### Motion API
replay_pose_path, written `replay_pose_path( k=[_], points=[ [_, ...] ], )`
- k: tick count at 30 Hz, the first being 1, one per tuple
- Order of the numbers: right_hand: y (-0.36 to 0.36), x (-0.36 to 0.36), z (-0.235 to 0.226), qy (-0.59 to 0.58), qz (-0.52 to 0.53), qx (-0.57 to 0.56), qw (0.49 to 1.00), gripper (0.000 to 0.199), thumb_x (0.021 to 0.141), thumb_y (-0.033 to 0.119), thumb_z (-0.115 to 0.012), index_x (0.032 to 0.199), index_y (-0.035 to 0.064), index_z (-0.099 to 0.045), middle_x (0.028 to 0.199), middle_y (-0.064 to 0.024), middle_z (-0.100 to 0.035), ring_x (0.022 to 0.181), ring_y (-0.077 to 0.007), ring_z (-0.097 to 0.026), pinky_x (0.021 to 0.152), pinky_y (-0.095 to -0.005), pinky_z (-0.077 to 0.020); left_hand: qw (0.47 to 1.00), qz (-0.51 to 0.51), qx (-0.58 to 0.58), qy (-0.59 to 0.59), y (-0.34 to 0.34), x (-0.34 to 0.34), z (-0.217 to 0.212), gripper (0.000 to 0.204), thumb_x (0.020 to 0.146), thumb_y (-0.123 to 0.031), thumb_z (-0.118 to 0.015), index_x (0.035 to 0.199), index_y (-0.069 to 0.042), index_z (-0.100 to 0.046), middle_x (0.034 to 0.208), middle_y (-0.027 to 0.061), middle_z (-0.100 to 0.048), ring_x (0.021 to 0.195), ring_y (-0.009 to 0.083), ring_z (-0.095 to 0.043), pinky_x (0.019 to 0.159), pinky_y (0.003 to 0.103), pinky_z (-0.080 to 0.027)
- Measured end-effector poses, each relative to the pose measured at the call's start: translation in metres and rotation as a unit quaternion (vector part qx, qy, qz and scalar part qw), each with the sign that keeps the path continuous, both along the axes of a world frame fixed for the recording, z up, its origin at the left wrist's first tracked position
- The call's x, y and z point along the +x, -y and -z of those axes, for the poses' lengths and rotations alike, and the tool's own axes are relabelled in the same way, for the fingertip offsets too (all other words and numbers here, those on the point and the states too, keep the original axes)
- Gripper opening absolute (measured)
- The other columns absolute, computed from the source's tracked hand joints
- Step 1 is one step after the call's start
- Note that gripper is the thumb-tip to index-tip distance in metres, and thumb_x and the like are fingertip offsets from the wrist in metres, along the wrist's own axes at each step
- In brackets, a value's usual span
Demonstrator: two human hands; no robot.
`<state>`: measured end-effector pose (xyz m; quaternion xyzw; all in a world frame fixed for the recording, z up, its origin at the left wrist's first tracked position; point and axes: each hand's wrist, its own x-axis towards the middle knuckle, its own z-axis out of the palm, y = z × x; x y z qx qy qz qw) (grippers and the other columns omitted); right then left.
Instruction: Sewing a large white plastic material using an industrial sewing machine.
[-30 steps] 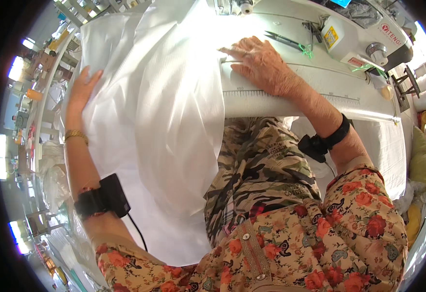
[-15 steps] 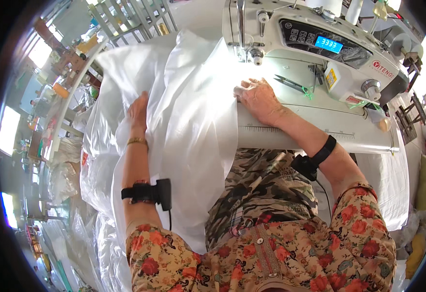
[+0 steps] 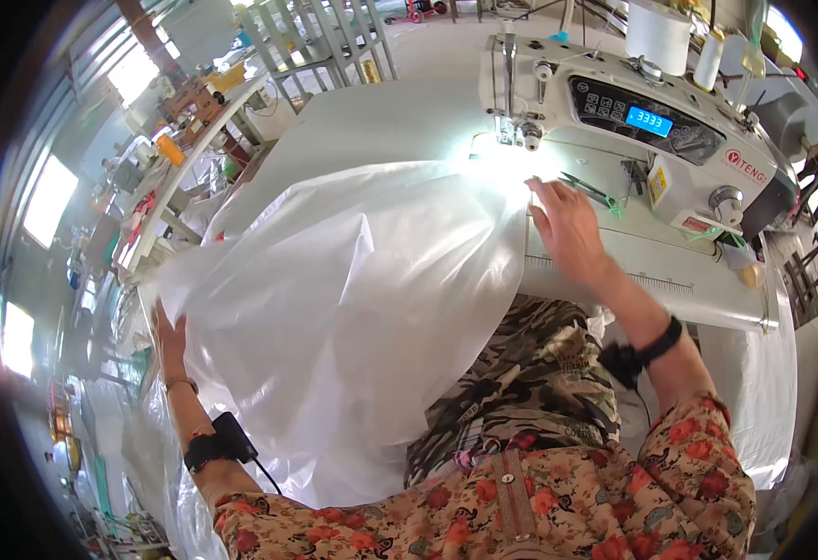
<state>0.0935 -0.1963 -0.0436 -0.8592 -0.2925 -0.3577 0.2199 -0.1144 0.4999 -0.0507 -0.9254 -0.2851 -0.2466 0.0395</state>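
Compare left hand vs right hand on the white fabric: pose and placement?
The left hand lies at the far left edge of the white fabric, low beside the table; the right hand lies flat on the sewing machine bed, at the fabric's right edge near the needle. The left arm is stretched out to the side; the right reaches forward. Both are open-palmed on the fabric, with black wrist bands.

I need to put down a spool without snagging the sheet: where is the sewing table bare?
Bare: the strip of white table right of the right hand, in front of the sewing machine, and the tabletop beyond the white fabric. Crowded: by the needle, where scissors lie, and around the left hand, under the sheet's edge.
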Motion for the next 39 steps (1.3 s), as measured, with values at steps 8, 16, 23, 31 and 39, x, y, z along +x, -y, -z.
replay_pose_path(
  k=[8, 16, 23, 31, 39],
  points=[
    [-0.03, -0.13, 0.098, -0.464, -0.124, 0.158, 0.863, 0.037, 0.087, 0.024, -0.067, 0.115, 0.0017, -0.055, 0.095, -0.0133, -0.064, 0.089, -0.0242, -0.063, 0.077, -0.0364, -0.0508, 0.853, 0.441, -0.264, 0.096, 0.329, 0.016, -0.068, 0.033, 0.084, -0.001, -0.06, 0.118, 0.0, -0.061, 0.116, 0.0109, -0.065, 0.109, 0.0202, -0.059, 0.096, 0.032, -0.043],
    [-0.13, -0.124, 0.085, -0.671, -0.317, 0.23, 0.63, 0.038, 0.093, 0.032, -0.057, 0.109, -0.0021, -0.061, 0.094, -0.0053, -0.065, 0.081, -0.0117, -0.06, 0.071, -0.0279, -0.0509, 0.683, 0.565, -0.408, -0.22, 0.495, -0.053, 0.035, 0.033, 0.085, -0.018, -0.066, 0.114, -0.004, -0.062, 0.109, 0.0155, -0.064, 0.101, 0.0329, -0.06, 0.088, 0.036, -0.048],
    [-0.157, -0.137, -0.032, -0.535, -0.507, 0.457, 0.498, 0.029, 0.093, 0.025, -0.053, 0.097, -0.0025, -0.061, 0.078, -0.0031, -0.06, 0.07, -0.0115, -0.06, 0.064, -0.0263, -0.0503, 0.845, 0.288, -0.451, -0.017, 0.407, -0.103, 0.169, 0.06, 0.086, -0.038, -0.064, 0.126, 0.005, -0.05, 0.12, 0.0239, -0.058, 0.108, 0.0313, -0.057, 0.091, 0.039, -0.046],
    [-0.11, -0.116, 0.076, -0.484, -0.379, 0.216, 0.758, 0.03, 0.084, 0.025, -0.064, 0.099, 0.0001, -0.06, 0.081, -0.0142, -0.059, 0.077, -0.0272, -0.06, 0.073, -0.0357, -0.0473, 0.914, 0.153, -0.376, 0.007, 0.269, -0.162, 0.13, 0.06, 0.087, -0.038, -0.063, 0.126, 0.005, -0.05, 0.12, 0.0238, -0.058, 0.108, 0.0315, -0.057, 0.092, 0.04, -0.046],
    [-0.119, -0.065, 0.173, -0.346, 0.017, 0.276, 0.897, 0.058, 0.079, 0.04, -0.066, 0.121, 0.0057, -0.047, 0.123, -0.0152, -0.049, 0.12, -0.0317, -0.042, 0.095, -0.0503, -0.0328, 0.963, 0.063, -0.258, 0.046, 0.125, -0.168, 0.009, 0.059, 0.087, -0.039, -0.062, 0.125, 0.006, -0.051, 0.12, 0.0237, -0.058, 0.109, 0.0317, -0.057, 0.092, 0.04, -0.045]
  ],
)
